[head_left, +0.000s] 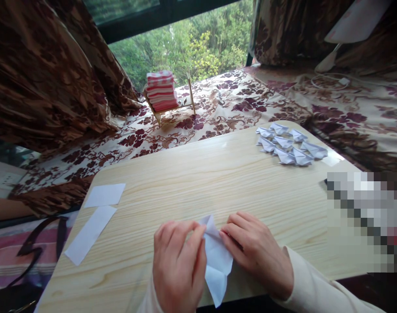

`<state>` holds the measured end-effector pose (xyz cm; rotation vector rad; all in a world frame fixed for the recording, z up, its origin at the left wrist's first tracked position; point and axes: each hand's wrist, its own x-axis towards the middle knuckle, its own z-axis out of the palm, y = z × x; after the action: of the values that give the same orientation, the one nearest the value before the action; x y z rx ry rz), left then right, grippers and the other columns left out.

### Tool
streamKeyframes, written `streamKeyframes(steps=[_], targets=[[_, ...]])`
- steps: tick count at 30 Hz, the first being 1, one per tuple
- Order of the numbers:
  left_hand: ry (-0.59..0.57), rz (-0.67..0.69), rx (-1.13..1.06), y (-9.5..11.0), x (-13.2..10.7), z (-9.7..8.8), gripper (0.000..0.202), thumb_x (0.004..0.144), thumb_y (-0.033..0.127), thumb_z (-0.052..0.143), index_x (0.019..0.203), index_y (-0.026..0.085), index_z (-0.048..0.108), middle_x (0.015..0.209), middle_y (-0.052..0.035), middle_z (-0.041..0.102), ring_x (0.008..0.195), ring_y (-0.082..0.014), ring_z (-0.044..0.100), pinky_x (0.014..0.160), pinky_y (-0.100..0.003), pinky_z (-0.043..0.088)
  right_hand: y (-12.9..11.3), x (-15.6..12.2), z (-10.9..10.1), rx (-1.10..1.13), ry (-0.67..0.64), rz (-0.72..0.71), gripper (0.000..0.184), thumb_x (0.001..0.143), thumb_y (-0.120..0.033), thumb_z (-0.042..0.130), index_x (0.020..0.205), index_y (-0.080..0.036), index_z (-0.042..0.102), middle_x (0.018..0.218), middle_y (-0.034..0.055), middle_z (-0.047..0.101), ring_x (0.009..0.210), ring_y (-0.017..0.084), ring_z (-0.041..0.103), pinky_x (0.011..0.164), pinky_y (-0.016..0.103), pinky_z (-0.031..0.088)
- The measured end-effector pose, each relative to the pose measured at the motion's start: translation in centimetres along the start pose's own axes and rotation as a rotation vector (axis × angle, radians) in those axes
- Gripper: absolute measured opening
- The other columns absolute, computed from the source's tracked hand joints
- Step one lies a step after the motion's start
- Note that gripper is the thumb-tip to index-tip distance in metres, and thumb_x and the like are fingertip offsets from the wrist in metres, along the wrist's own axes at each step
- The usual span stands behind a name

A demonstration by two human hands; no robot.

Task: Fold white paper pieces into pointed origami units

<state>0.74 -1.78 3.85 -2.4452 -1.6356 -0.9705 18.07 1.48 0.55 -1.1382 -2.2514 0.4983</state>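
Note:
A partly folded sheet of white paper (217, 254) is held between my two hands over the near edge of the table. Its top comes to a point, and creases run across its lower part, which hangs toward me. My left hand (180, 256) pinches the paper's left edge near the top between thumb and fingers. On the other side, my right hand (250, 248) grips the right edge with its fingertips, the fingers curled together. Several folded white paper pieces (285, 143) sit grouped at the far right of the table.
Two flat white paper sheets (105, 194) lie at the left of the wooden table (172, 182). A pixelated patch (364, 221) covers the right edge. Beyond the table, a small rack (159, 114) holds folded red-and-white cloths (161, 91) on the floral fabric. A lamp (355, 26) stands back right.

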Motion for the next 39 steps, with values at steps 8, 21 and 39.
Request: streamKeyframes(steps=[8,21,39], targets=[[-0.141,0.081,0.051,1.8,-4.6,1.2,0.028,0.085,0.023,0.043,0.098,0.013,0.065,0.110,-0.0089,0.065,0.091,-0.0254,0.058,0.081,-0.040,0.041,-0.4,-0.2,-0.2,0.029,-0.086,-0.046,0.022,0.088,-0.018,0.044,0.071,-0.019,0.058,0.068,0.0027,0.052,0.070,0.016,0.046,0.065,0.029,0.035],[-0.110,0.102,-0.010,0.4,-6.2,1.8,0.033,0.085,0.023,0.040,0.108,0.013,0.060,0.113,-0.0076,0.064,0.101,-0.0242,0.051,0.095,-0.044,0.029,0.3,2.2,-1.5,-0.029,-0.441,-0.327,0.018,0.082,-0.008,0.045,0.084,-0.020,0.058,0.081,0.0036,0.053,0.073,0.016,0.042,0.065,0.028,0.035],[-0.046,0.113,-0.003,0.3,-6.4,1.9,0.033,0.089,0.024,0.036,0.105,0.014,0.063,0.110,-0.0058,0.065,0.098,-0.0211,0.053,0.098,-0.043,0.026,1.5,1.0,-3.2,-0.263,-0.499,-0.560,0.019,0.091,-0.021,0.042,0.107,-0.020,0.053,0.079,0.0031,0.050,0.072,0.018,0.038,0.061,0.033,0.027]])
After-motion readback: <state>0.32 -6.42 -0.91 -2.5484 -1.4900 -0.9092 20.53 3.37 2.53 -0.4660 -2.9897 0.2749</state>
